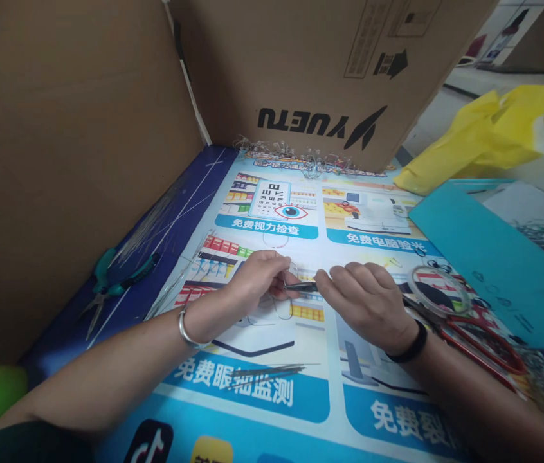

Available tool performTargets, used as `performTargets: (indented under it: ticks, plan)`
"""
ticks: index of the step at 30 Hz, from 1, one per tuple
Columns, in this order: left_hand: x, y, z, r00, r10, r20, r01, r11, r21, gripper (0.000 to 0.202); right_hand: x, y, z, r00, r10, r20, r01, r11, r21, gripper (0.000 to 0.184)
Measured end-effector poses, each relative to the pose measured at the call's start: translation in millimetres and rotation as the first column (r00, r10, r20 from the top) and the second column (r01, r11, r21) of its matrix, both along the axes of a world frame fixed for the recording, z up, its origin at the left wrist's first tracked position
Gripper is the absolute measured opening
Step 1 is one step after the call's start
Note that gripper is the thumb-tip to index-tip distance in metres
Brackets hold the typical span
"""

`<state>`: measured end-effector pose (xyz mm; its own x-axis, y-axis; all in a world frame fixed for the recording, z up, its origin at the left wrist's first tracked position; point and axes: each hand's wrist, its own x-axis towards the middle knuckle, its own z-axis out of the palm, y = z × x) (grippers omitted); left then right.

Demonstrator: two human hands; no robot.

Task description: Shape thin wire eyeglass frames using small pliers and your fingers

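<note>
My right hand point(361, 299) is wrapped round the handles of a pair of pliers, mostly hidden in the fist. The dark jaws of the pliers point(305, 287) point left and touch my left fingertips. My left hand point(267, 276) is closed in a pinch on a thin, pale wire point(295, 267), which curves up in a small loop by the jaws. Whether the jaws grip the wire is too small to tell. Below the hands, a bundle of straight dark wires point(267, 371) lies on the printed mat point(301, 408).
Teal-handled pliers point(127, 280) lie at the left beside loose straight wires point(149, 222). Red-handled scissors point(487, 347), a clear round container point(438, 289) and a teal box point(494, 257) are at the right. Cardboard walls point(301, 64) stand behind, with tangled wire pieces point(310, 161) along their base.
</note>
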<state>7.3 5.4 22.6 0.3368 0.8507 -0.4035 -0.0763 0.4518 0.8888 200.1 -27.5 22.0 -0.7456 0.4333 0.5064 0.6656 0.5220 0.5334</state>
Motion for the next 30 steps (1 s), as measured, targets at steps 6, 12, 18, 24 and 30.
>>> performTargets:
  ticks: [6, 12, 18, 24, 30]
  plan:
    - [-0.1, 0.1, 0.2, 1.0, 0.001, 0.007, -0.001, 1.0, -0.01, 0.016, -0.6, -1.1, 0.8, 1.0, -0.008, -0.004, 0.008, 1.0, -0.004, 0.013]
    - [-0.1, 0.1, -0.2, 1.0, 0.001, 0.004, -0.001, 1.0, 0.005, 0.016, -1.2, -1.7, -0.6, 1.0, -0.015, -0.014, 0.015, 1.0, -0.016, 0.013]
    - [0.0, 0.4, -0.7, 1.0, 0.002, -0.008, -0.002, 1.0, 0.007, 0.015, -1.1, -1.0, -0.5, 1.0, -0.017, -0.004, 0.017, 1.0, -0.021, 0.012]
    - [0.4, -0.3, -0.2, 1.0, -0.008, -0.022, 0.008, 1.0, 0.001, 0.018, -1.2, -0.5, -0.8, 1.0, -0.012, -0.005, 0.011, 0.999, -0.03, 0.011]
    - [0.6, -0.4, -0.2, 0.999, -0.005, -0.043, 0.007, 0.999, 0.037, 0.017, -1.9, -0.9, -1.2, 0.999, -0.031, -0.011, 0.03, 0.997, -0.072, 0.013]
